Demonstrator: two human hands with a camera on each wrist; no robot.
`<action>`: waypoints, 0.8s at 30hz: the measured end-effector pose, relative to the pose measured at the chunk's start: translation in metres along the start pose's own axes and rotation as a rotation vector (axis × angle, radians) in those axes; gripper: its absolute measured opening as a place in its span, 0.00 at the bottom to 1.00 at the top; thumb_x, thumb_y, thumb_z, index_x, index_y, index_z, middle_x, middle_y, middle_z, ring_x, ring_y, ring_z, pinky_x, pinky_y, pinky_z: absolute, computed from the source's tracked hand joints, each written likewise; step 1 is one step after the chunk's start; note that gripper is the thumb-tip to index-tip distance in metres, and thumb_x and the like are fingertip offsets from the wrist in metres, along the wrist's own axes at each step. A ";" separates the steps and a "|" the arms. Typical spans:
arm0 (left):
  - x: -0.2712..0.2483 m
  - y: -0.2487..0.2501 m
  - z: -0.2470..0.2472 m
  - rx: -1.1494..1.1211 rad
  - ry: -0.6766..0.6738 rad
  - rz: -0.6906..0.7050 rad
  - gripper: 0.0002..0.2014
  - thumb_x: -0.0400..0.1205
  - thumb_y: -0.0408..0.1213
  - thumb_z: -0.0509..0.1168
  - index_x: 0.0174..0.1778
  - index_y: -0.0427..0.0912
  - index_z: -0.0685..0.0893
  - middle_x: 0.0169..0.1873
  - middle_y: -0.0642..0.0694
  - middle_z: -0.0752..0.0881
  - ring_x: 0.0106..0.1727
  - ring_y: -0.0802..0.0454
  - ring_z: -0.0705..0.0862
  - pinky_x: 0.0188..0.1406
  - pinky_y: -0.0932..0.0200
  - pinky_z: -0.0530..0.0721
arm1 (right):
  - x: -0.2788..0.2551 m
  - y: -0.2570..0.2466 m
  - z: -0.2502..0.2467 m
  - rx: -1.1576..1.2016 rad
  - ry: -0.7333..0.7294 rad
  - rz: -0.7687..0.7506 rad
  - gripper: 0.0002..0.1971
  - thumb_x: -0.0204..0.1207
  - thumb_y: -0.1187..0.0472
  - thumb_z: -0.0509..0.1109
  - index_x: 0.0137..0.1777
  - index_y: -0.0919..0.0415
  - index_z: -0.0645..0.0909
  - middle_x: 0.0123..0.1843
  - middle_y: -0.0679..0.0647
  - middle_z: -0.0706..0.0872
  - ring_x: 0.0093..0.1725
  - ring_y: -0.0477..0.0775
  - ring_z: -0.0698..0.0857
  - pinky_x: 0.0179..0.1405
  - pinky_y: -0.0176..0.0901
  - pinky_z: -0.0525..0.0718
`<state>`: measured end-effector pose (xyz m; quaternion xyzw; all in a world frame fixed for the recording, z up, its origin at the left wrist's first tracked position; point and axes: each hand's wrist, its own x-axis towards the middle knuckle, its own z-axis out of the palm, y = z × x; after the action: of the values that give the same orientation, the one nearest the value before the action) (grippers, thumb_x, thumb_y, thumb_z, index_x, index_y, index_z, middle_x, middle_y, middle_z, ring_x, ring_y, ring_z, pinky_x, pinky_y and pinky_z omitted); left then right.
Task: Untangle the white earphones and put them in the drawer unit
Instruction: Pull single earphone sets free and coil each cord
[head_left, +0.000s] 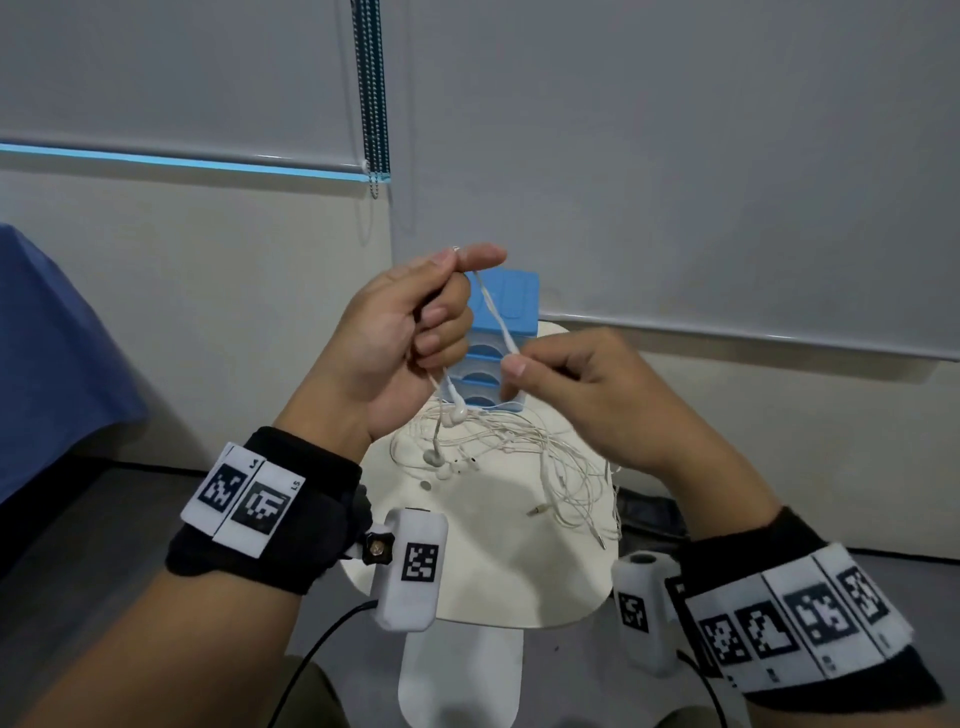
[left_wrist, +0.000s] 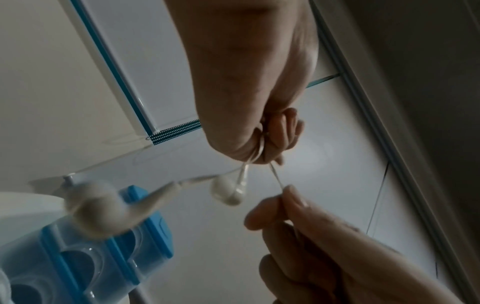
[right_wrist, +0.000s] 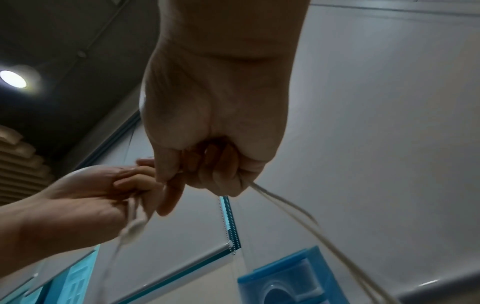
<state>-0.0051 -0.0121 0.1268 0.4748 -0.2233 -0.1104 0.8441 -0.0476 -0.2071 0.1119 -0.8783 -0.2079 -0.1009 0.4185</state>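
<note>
Early stage: left hand (head_left: 410, 332) and right hand (head_left: 582, 384) each pinch the thin white earphone cable (head_left: 493, 312), most still tangled on the round cream table (head_left: 493, 571) before the closed blue plastic drawer unit (head_left: 511, 306).

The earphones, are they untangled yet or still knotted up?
Still tangled: the earphones lie looped over each other on the table, and both hands hold one strand.

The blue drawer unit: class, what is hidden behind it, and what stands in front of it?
In front of the blue drawer unit both hands stretch a white earphone cable, covering parts of its drawers. Tangled earphones lie at its base on the white table. Behind it, only wall shows; its back is unseen.
</note>
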 end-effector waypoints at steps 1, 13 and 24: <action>0.002 -0.002 0.000 0.024 0.030 0.003 0.16 0.93 0.35 0.53 0.65 0.34 0.84 0.24 0.52 0.71 0.18 0.62 0.61 0.16 0.69 0.59 | 0.001 -0.002 0.005 -0.025 -0.029 0.006 0.16 0.87 0.52 0.68 0.41 0.55 0.90 0.23 0.42 0.68 0.26 0.43 0.65 0.29 0.37 0.63; 0.005 -0.016 0.005 0.259 0.268 0.007 0.16 0.94 0.39 0.56 0.69 0.33 0.82 0.47 0.38 0.95 0.44 0.49 0.95 0.39 0.66 0.89 | 0.003 -0.032 0.018 -0.121 -0.322 0.000 0.18 0.89 0.54 0.65 0.38 0.56 0.87 0.28 0.32 0.81 0.33 0.35 0.80 0.32 0.30 0.71; -0.014 -0.020 0.010 0.335 -0.186 -0.059 0.21 0.90 0.45 0.59 0.45 0.36 0.92 0.16 0.53 0.62 0.20 0.57 0.55 0.22 0.62 0.55 | 0.010 -0.011 -0.051 0.034 0.250 -0.032 0.15 0.85 0.56 0.72 0.37 0.61 0.84 0.25 0.48 0.69 0.27 0.44 0.64 0.28 0.40 0.63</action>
<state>-0.0217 -0.0247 0.1101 0.6028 -0.3016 -0.1397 0.7254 -0.0436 -0.2374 0.1552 -0.8482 -0.1697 -0.2130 0.4543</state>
